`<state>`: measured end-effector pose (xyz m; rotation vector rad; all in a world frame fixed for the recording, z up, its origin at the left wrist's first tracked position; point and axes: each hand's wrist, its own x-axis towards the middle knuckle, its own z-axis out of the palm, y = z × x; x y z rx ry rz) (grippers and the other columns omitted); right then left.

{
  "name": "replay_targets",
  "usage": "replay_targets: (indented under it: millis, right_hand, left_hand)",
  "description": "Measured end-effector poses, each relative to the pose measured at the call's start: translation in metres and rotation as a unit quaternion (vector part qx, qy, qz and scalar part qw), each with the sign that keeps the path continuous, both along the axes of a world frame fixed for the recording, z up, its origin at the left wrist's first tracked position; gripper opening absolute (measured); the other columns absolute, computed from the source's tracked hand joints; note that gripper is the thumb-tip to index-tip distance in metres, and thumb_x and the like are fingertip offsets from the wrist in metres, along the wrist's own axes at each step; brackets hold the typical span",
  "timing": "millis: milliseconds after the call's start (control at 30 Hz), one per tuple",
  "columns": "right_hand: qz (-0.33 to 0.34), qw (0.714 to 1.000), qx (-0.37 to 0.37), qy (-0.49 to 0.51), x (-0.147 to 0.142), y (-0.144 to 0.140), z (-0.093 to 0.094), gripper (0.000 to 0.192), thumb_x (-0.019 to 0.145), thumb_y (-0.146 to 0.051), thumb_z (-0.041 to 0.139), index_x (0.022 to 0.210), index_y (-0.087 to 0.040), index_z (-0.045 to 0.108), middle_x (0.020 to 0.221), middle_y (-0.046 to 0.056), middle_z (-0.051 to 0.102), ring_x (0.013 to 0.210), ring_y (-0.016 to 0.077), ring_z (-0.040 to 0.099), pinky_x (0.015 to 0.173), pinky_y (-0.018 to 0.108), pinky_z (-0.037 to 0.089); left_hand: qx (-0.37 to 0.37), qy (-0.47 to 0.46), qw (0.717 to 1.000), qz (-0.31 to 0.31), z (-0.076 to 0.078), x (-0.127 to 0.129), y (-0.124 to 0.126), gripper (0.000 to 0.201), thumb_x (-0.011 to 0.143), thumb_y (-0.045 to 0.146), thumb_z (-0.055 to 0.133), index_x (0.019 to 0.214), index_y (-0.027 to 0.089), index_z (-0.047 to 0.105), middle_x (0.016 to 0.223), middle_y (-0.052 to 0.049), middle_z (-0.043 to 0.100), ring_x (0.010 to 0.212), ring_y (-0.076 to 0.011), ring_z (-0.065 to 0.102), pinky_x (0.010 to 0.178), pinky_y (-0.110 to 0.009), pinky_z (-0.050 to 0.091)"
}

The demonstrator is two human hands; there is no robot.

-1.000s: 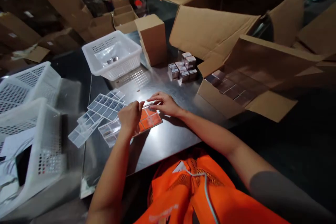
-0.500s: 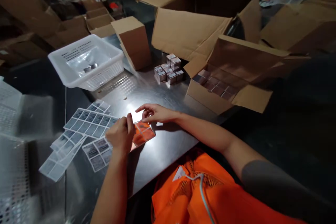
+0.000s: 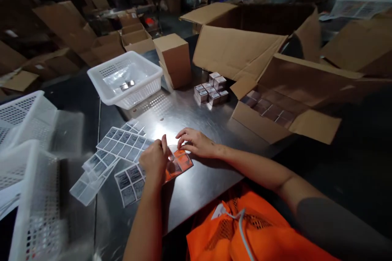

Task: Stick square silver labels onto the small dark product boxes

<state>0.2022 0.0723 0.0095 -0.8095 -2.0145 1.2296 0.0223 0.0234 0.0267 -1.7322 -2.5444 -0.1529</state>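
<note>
My left hand (image 3: 154, 158) is closed with the thumb up, gripping the left side of a glossy sticker sheet (image 3: 183, 162). The sheet is tilted and shines orange, with pale lines dividing it into panels. My right hand (image 3: 196, 142) is at the sheet's far edge, its fingers curved and apart; nothing shows between them. Whether its lower fingers touch the sheet is hard to tell. Left of my hands, several sticker sheets with grey panels (image 3: 124, 143) lie overlapping on the metal table (image 3: 211, 175).
A white basket (image 3: 154, 76) holds a clear bag and small pieces. Beside it stands a closed carton (image 3: 176, 63). Small boxes (image 3: 211, 89) are grouped near an open carton (image 3: 260, 124) of similar boxes. Behind is a large open carton (image 3: 239, 51). White crates (image 3: 27, 110) stand at left.
The view has shifted, so everything sits further right and slightly lower. My right hand's fingers have moved a little over the sheet's far edge; my left hand keeps its grip.
</note>
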Motion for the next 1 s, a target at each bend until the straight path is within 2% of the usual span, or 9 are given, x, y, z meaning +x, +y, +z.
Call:
replay_targets:
  millis: [133, 200, 267, 400, 500, 667, 767, 833, 1000]
  right_hand:
    - [-0.024, 0.995, 0.096, 0.015, 0.015, 0.018, 0.023, 0.007, 0.090, -0.026, 0.074, 0.093, -0.021, 0.078, 0.122, 0.008, 0.067, 0.116, 0.0224, 0.063, 0.108, 0.038, 0.047]
    - [-0.110, 0.974, 0.194, -0.037, 0.030, 0.046, 0.033, 0.026, 0.097, -0.028, 0.064, 0.121, -0.022, 0.072, 0.126, 0.010, 0.066, 0.119, 0.0240, 0.061, 0.107, 0.042, 0.049]
    - [-0.189, 0.924, 0.279, -0.180, 0.043, 0.082, 0.037, 0.056, 0.098, -0.021, 0.058, 0.153, -0.019, 0.049, 0.136, 0.015, 0.063, 0.129, 0.0281, 0.057, 0.113, 0.049, 0.044]
    - [-0.217, 0.874, 0.304, -0.311, 0.056, 0.140, 0.025, 0.062, 0.097, -0.003, 0.033, 0.158, -0.006, 0.041, 0.142, 0.024, 0.062, 0.147, 0.0364, 0.043, 0.119, 0.069, 0.026]
    - [-0.218, 0.862, 0.313, -0.333, 0.065, 0.152, 0.013, 0.060, 0.099, -0.003, 0.028, 0.157, -0.007, 0.043, 0.140, 0.021, 0.065, 0.146, 0.0328, 0.046, 0.122, 0.069, 0.019]
    - [-0.248, 0.878, 0.329, -0.243, 0.070, 0.137, 0.007, 0.052, 0.104, -0.021, 0.043, 0.154, -0.006, 0.045, 0.124, 0.025, 0.070, 0.131, 0.0339, 0.060, 0.121, 0.062, 0.027]
    - [-0.249, 0.917, 0.294, -0.104, 0.049, 0.109, 0.008, 0.079, 0.091, -0.039, 0.069, 0.155, -0.010, 0.034, 0.106, 0.019, 0.071, 0.097, 0.0319, 0.071, 0.094, 0.053, 0.056]
    - [-0.227, 0.933, 0.280, -0.018, 0.027, 0.081, 0.005, 0.091, 0.082, -0.044, 0.077, 0.152, -0.015, 0.026, 0.103, 0.014, 0.069, 0.085, 0.0272, 0.071, 0.074, 0.042, 0.061]
    - [-0.218, 0.918, 0.307, 0.121, -0.013, 0.021, -0.019, 0.081, 0.082, -0.040, 0.077, 0.142, -0.034, 0.024, 0.113, 0.005, 0.060, 0.090, 0.0209, 0.071, 0.071, 0.036, 0.062]
  left_hand:
    - [-0.047, -0.013, 0.998, -0.026, 0.008, -0.003, 0.003, 0.054, 0.107, 0.046, 0.037, 0.093, 0.014, 0.079, 0.088, -0.018, 0.077, 0.072, -0.0263, 0.067, 0.060, -0.031, 0.025]
    - [-0.059, -0.028, 0.996, -0.052, 0.007, 0.000, 0.001, 0.054, 0.107, 0.047, 0.039, 0.092, 0.015, 0.080, 0.089, -0.017, 0.077, 0.077, -0.0266, 0.069, 0.062, -0.031, 0.029]
    - [-0.068, -0.052, 0.993, -0.080, 0.004, 0.006, -0.001, 0.055, 0.106, 0.052, 0.040, 0.091, 0.018, 0.081, 0.089, -0.014, 0.078, 0.083, -0.0258, 0.071, 0.065, -0.031, 0.032]
    - [-0.061, -0.101, 0.987, -0.110, -0.002, 0.019, -0.003, 0.062, 0.106, 0.059, 0.033, 0.093, 0.023, 0.082, 0.091, -0.012, 0.079, 0.086, -0.0251, 0.072, 0.068, -0.031, 0.035]
    - [-0.049, -0.127, 0.985, -0.106, -0.002, 0.021, -0.004, 0.067, 0.107, 0.060, 0.029, 0.095, 0.022, 0.083, 0.092, -0.013, 0.079, 0.085, -0.0253, 0.072, 0.067, -0.032, 0.036]
    - [-0.027, -0.157, 0.983, -0.087, 0.002, 0.019, -0.004, 0.067, 0.107, 0.060, 0.029, 0.095, 0.020, 0.081, 0.094, -0.013, 0.079, 0.089, -0.0247, 0.073, 0.070, -0.032, 0.039]
    - [0.001, -0.204, 0.976, -0.080, 0.004, 0.019, -0.005, 0.054, 0.104, 0.061, 0.043, 0.101, 0.021, 0.079, 0.095, -0.009, 0.079, 0.092, -0.0232, 0.073, 0.074, -0.031, 0.042]
    - [0.054, -0.277, 0.956, -0.080, 0.006, 0.018, -0.006, 0.045, 0.096, 0.061, 0.061, 0.117, 0.023, 0.074, 0.102, -0.006, 0.079, 0.096, -0.0220, 0.073, 0.078, -0.029, 0.044]
    - [0.177, -0.418, 0.885, -0.102, 0.001, 0.013, -0.007, 0.082, 0.067, 0.053, 0.093, 0.137, 0.024, 0.061, 0.118, -0.006, 0.077, 0.097, -0.0212, 0.073, 0.076, -0.028, 0.049]
